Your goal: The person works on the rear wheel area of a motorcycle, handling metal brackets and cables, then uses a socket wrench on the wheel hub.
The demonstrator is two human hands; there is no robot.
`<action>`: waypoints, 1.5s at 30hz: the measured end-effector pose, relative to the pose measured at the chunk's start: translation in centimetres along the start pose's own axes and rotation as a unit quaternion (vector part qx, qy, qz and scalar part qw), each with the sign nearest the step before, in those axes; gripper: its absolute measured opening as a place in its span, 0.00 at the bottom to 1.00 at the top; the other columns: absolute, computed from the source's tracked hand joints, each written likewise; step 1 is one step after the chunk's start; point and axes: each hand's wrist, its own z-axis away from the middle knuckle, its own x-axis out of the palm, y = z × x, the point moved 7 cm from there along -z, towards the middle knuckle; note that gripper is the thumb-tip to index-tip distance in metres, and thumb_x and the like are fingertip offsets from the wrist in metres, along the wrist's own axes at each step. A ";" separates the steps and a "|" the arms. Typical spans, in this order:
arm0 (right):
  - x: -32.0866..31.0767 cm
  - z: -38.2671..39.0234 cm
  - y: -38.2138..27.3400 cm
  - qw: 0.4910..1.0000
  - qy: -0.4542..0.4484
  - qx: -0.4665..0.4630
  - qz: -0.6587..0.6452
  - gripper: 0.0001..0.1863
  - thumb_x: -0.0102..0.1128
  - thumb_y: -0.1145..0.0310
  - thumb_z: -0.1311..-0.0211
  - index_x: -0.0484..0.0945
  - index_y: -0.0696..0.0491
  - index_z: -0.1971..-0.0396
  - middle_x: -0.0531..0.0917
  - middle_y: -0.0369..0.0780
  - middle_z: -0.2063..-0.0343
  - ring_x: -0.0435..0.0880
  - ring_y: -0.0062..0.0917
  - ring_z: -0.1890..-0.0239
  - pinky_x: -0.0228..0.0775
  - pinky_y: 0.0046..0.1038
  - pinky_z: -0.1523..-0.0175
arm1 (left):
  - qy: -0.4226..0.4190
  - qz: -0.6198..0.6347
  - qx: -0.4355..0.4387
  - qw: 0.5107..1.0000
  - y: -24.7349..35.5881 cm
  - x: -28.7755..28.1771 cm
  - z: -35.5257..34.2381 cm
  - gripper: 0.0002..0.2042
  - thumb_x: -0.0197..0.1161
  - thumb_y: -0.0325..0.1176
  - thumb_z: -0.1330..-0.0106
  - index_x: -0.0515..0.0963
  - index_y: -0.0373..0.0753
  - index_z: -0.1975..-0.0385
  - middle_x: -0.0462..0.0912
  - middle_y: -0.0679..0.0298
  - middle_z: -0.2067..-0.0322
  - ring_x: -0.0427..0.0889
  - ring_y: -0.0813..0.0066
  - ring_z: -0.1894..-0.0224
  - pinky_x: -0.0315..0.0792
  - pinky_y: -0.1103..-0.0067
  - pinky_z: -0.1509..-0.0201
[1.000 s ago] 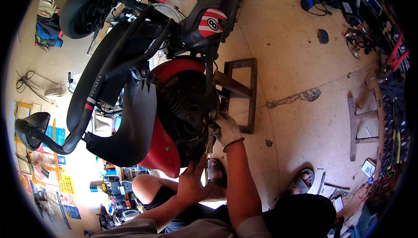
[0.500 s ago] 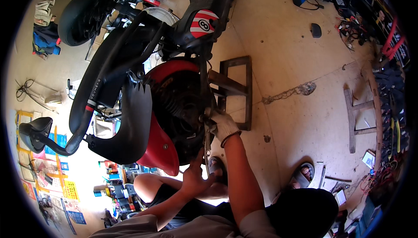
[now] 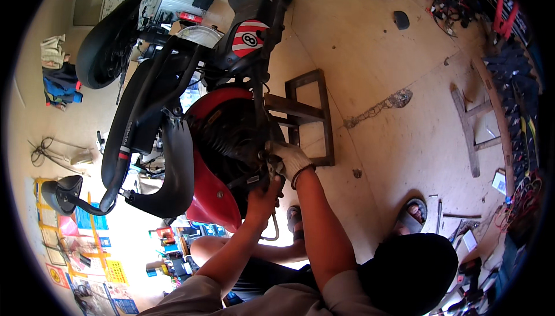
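Left fingers (image 3: pixel 274 189) and gloved right fingers (image 3: pixel 282 152) apparently touch a spring (image 3: pixel 272 169) on the scooter (image 3: pixel 214 101)

A vehicle repair workshop: right of the black-and-red scooter (image 3: pixel 176 163), the cracked floor (image 3: pixel 358 44) carries a wooden frame (image 3: pixel 325 108) and tangled cables (image 3: pixel 452 12), with a long red tool (image 3: pixel 499 4) beyond; left of the scooter, notices (image 3: pixel 118 271) are posted.

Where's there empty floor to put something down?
The widest bare floor is right of the dark stand, up to the wooden frame, though a cracked patch lies between. It's crowded around the left hand and gloved right hand at the scooter, and among the wires upper right.
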 end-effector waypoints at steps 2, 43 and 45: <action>0.0 0.3 -0.2 1.000 0.000 -0.015 0.012 0.28 0.66 0.45 0.31 0.85 0.59 0.54 0.84 0.37 0.70 0.79 0.18 0.72 0.72 0.21 0.68 | 0.013 0.038 -0.007 0.999 -0.1 0.3 -0.3 0.17 0.67 0.47 0.25 0.83 0.35 0.61 0.78 0.69 0.78 0.71 0.83 0.80 0.64 0.81 0.77; -2.1 3.2 -2.6 0.951 0.084 -0.263 0.142 0.18 0.62 0.66 0.32 0.87 0.57 0.47 0.91 0.46 0.55 0.92 0.33 0.53 0.81 0.29 0.44 | 0.030 0.117 -0.014 0.993 -0.4 0.4 -0.4 0.18 0.70 0.46 0.27 0.82 0.33 0.61 0.76 0.67 0.81 0.73 0.79 0.82 0.63 0.80 0.79; -1.8 3.8 -3.3 0.946 0.089 -0.258 0.172 0.17 0.62 0.66 0.32 0.87 0.56 0.48 0.91 0.47 0.54 0.90 0.36 0.50 0.80 0.31 0.43 | 0.022 0.116 -0.016 0.993 -0.3 0.4 -0.4 0.18 0.70 0.46 0.27 0.82 0.33 0.61 0.76 0.67 0.81 0.73 0.79 0.82 0.63 0.80 0.79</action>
